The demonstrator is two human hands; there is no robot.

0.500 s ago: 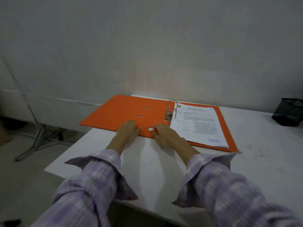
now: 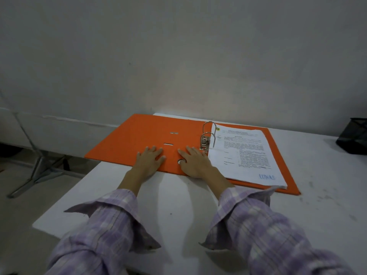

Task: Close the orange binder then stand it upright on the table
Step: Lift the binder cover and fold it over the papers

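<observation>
The orange binder (image 2: 139, 135) lies open and flat on the white table (image 2: 178, 199), its left cover jutting past the table's left edge. Metal rings (image 2: 208, 135) stand up at the spine. A stack of printed pages (image 2: 246, 153) lies on the right half. My left hand (image 2: 151, 159) rests flat on the left cover near its front edge, fingers spread. My right hand (image 2: 195, 161) lies flat on the spine area beside the round finger hole (image 2: 181, 161), just left of the pages. Neither hand grips anything.
A black mesh container (image 2: 355, 137) stands at the table's far right. A grey wall rises just behind the binder. Metal stand legs (image 2: 37, 171) rest on the floor to the left, beyond the table edge.
Both hands have slid a little further forward onto the binder; the right hand's fingers now reach beyond the finger hole. The binder has not moved.
</observation>
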